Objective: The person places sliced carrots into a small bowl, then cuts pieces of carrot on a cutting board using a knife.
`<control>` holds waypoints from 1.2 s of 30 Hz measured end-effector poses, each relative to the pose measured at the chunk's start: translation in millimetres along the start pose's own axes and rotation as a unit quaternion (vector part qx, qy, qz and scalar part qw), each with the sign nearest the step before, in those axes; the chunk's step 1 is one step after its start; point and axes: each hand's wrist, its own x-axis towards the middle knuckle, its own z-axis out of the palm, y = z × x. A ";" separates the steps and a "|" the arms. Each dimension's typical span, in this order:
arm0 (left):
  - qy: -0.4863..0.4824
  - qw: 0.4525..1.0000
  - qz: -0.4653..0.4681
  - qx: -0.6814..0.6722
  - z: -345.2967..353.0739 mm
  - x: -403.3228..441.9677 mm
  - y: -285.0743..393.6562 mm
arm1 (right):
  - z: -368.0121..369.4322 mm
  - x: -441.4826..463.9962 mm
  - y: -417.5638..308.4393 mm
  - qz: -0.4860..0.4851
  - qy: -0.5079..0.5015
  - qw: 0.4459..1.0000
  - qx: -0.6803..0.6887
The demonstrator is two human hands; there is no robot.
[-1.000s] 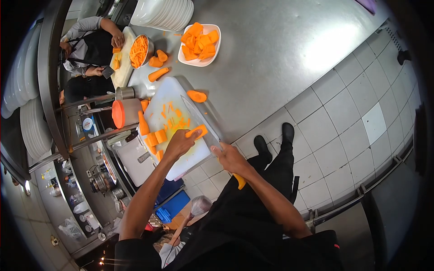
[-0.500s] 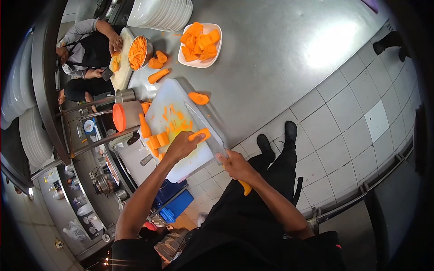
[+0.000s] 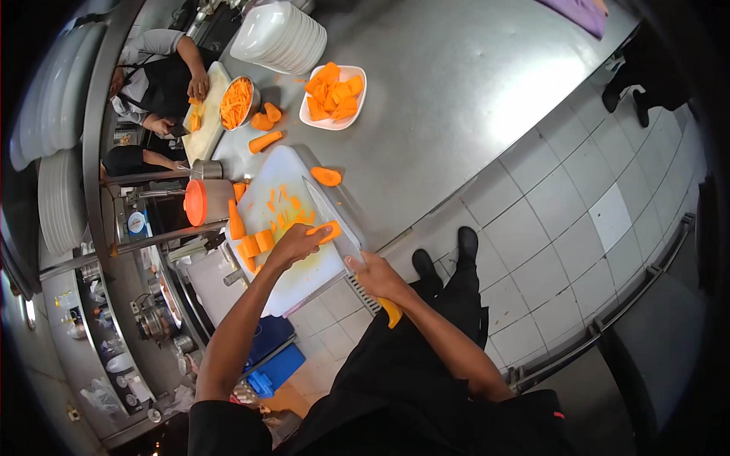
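Note:
My left hand point(image 3: 293, 245) is closed around a peeled carrot piece point(image 3: 328, 230) above the white cutting board point(image 3: 275, 171). My right hand point(image 3: 376, 275) grips a knife by its yellow handle point(image 3: 391, 313). The broad blade point(image 3: 327, 204) points away from me along the board's right side, close to the carrot piece; whether they touch I cannot tell. Thin carrot strips point(image 3: 285, 205) lie scattered on the board beyond my left hand. Carrot chunks point(image 3: 257, 242) and a longer carrot point(image 3: 236, 220) rest at its left edge.
A white bowl of carrot pieces point(image 3: 359, 79), a steel bowl of carrot strips point(image 3: 236, 102), loose carrots point(image 3: 265, 142) and stacked white dishes point(image 3: 280, 36) stand farther back. An orange-lidded container point(image 3: 196, 202) is left of the board. A co-worker point(image 3: 163, 76) cuts at another board.
The view has shifted, so the board and both hands appear lower and farther left. The carrot piece and the knife remain in my hands. The co-worker's hand has moved slightly at their board.

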 end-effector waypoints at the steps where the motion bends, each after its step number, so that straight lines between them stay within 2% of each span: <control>1: -0.016 1.000 -0.008 -0.017 -1.3 0.6 0.8 | -0.4 -2.5 1.3 -0.007 0.004 1.000 -0.009; 4: -0.036 0.997 -0.032 -0.066 -14.9 -6.0 4.6 | -1.4 -20.8 5.2 -0.050 0.011 0.999 -0.007; 6: -0.045 0.992 -0.054 -0.106 -23.2 -6.7 -7.1 | -12.1 -57.4 3.8 -0.006 -0.016 0.999 -0.040; 8: -0.093 0.937 -0.053 -0.334 -39.2 4.1 -31.8 | -17.2 -83.7 9.5 0.015 -0.012 1.000 0.004; 9: -0.124 0.913 -0.085 -0.379 -43.6 2.3 -37.1 | -18.7 -90.7 8.0 0.034 -0.008 0.998 0.051; 10: -0.123 0.912 -0.082 -0.384 -45.7 -4.4 -37.4 | -18.1 -96.1 2.4 0.033 -0.008 0.998 0.046; 12: -0.202 0.877 -0.038 -0.434 -47.1 -12.7 -39.2 | -18.8 -101.6 -9.7 0.043 0.004 0.995 0.085; 13: -0.201 0.874 -0.033 -0.441 -48.4 -8.6 -46.3 | -18.2 -101.3 -12.3 0.043 0.003 0.996 0.076; 15: -0.281 0.827 -0.009 -0.487 -53.7 4.1 -63.2 | -16.0 -99.5 -17.8 0.027 0.004 0.996 0.090; 19: -0.227 0.842 0.010 -0.489 -58.9 -13.1 -53.3 | -7.1 -101.9 -36.4 0.023 -0.004 0.999 0.041; 21: -0.270 0.826 -0.022 -0.494 -63.4 -13.1 -56.2 | -2.0 -100.3 -42.4 0.007 -0.016 0.999 0.037; 28: -0.263 0.833 -0.008 -0.486 -62.1 -15.7 -57.1 | 15.3 -91.3 -53.2 0.000 -0.043 0.999 0.027; 30: -0.219 0.856 0.019 -0.469 -59.1 -20.4 -52.5 | 17.4 -88.0 -55.0 -0.009 -0.053 0.998 0.024; 34: -0.235 0.858 0.005 -0.457 -57.0 -23.5 -49.1 | 20.0 -85.5 -57.5 0.001 -0.056 0.998 0.028; 36: -0.203 0.877 0.027 -0.435 -53.0 -24.0 -47.2 | 19.2 -85.0 -58.3 0.014 -0.059 0.998 0.019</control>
